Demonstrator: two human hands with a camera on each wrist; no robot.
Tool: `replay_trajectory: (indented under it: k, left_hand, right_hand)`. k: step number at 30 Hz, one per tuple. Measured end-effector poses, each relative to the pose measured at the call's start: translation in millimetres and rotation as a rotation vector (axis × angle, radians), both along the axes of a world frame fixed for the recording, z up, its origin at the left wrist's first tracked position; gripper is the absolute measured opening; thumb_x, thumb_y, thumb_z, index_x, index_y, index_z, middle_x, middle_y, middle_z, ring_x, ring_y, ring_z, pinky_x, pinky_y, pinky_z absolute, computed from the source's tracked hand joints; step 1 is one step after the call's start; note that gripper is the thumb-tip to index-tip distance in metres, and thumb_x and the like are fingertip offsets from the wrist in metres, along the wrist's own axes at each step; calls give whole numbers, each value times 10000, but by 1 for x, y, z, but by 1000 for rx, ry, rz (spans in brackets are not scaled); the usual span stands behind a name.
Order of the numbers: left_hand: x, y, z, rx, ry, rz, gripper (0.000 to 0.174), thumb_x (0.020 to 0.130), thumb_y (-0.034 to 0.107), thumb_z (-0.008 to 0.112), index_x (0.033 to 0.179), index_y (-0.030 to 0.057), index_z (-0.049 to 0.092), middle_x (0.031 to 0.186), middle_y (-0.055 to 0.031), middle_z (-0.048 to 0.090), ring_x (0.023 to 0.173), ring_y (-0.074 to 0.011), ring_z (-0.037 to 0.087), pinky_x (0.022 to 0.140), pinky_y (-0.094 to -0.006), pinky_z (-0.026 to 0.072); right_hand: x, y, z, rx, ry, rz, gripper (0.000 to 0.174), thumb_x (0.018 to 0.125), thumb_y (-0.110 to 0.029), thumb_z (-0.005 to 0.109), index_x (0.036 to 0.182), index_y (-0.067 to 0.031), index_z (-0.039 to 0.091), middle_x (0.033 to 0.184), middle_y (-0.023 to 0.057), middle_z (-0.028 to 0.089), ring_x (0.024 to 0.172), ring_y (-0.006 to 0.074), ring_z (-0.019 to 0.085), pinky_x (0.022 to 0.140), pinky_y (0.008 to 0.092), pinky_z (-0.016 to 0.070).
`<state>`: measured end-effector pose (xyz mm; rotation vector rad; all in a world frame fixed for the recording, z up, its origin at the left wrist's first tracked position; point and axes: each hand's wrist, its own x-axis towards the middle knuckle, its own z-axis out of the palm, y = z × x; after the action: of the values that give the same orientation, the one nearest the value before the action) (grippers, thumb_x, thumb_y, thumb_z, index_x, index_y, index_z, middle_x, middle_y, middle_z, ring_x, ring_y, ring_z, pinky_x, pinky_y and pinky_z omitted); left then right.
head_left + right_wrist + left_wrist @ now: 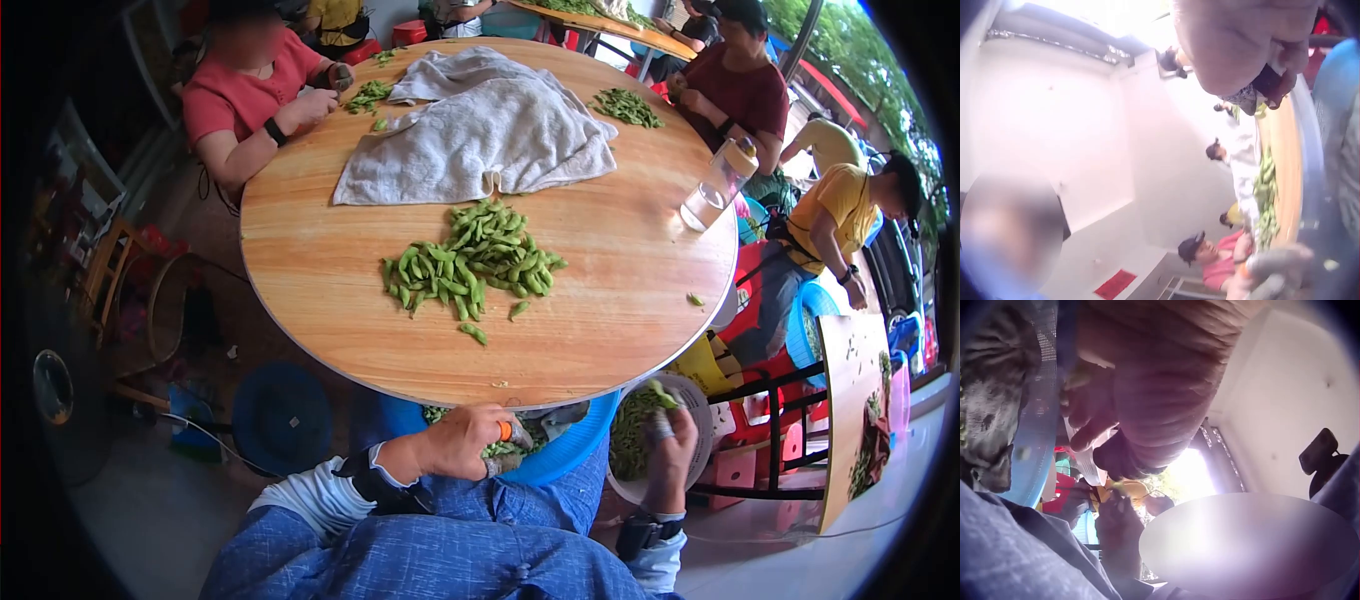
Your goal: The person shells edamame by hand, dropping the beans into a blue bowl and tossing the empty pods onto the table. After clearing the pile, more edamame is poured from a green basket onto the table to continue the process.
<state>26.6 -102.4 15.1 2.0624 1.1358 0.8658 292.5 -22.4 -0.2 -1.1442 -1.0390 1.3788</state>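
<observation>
My right hand (676, 450) is raised over a pale bucket (706, 420) at the right and pinches a green soybean pod (663, 393) at its fingertips. Greenish pods or shells lie inside that bucket. Over a blue basin (592, 430) on my lap, my left hand (455, 442) hangs with thumb and fingers bent and a gap between them. It wears grey finger covers and an orange band (505, 431). Shelled green beans and a dark cloth (565, 418) show in the basin. A pile of soybean pods (470, 262) lies on the wooden table (330, 300) ahead.
A grey-white towel (480, 140) covers the table's middle. A clear bottle (715, 190) stands near the right edge. People sit at both far sides beside smaller pod piles (628, 107). To the right are red stools and a tilted board (850, 400); a dark blue stool (282, 418) is at left.
</observation>
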Motion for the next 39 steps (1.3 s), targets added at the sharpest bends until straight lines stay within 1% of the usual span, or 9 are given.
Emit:
replay_trajectory:
  k: [3,6,12,18,20,23,26,34,39]
  left_hand:
    - [-1,0,1,11,-133,21,156,696,96,622,828,19,588,732,-108,574,695,-259,569,636,-308,456]
    - [-7,16,12,3,-145,290,146,712,86,614,816,-9,577,679,-114,578,619,-248,575,579,-291,462]
    - [-22,98,6,237,320,564,174,710,148,591,735,-18,544,654,-184,556,620,-344,552,572,-389,440]
    - [-24,126,4,49,509,466,166,670,144,594,712,-7,541,697,-218,548,660,-374,537,593,-403,435]
    - [-23,117,8,-141,31,422,92,714,92,591,724,5,565,697,-116,591,635,-227,564,581,-311,450]
    - [-11,96,7,-409,-765,303,31,752,28,596,783,23,597,723,33,567,674,-44,500,625,-199,435]
    - [10,73,19,-417,-1020,302,40,759,46,595,792,24,596,744,19,576,698,-60,516,650,-200,436]
    - [14,45,3,-412,-1090,192,188,750,137,623,885,74,508,778,43,537,742,-46,508,673,-198,428]
    - [11,39,4,-308,-993,209,155,761,104,607,871,58,508,818,28,492,739,-46,491,595,-179,434]
  right_hand:
    - [49,5,-31,-158,5,-120,117,795,-86,516,907,-63,496,677,15,522,507,50,468,369,151,308]
    - [70,2,-64,-181,23,-254,65,793,-101,523,844,-76,491,646,19,524,479,46,460,347,155,281]
    - [50,-4,-61,-197,-87,-201,142,784,-129,562,903,-57,536,644,-8,537,478,32,444,398,144,305]
    - [14,-8,-31,19,-62,29,132,795,-80,547,883,17,559,719,-7,547,625,48,484,552,160,378]
    - [-8,-13,-8,-6,-93,112,172,795,-38,526,943,43,555,763,26,572,674,77,509,616,196,407]
    - [-50,-16,23,36,-12,349,280,789,-102,552,1038,20,516,776,21,570,662,66,499,573,177,376]
    - [-82,-10,28,33,153,523,332,783,-41,547,1100,21,468,834,34,560,748,93,515,673,213,409]
    - [-112,-3,24,144,180,597,263,771,-27,572,1028,1,527,843,23,570,797,80,516,718,212,417]
    - [-108,-6,18,173,45,635,212,768,-26,574,974,22,549,865,22,576,793,71,514,706,208,421]
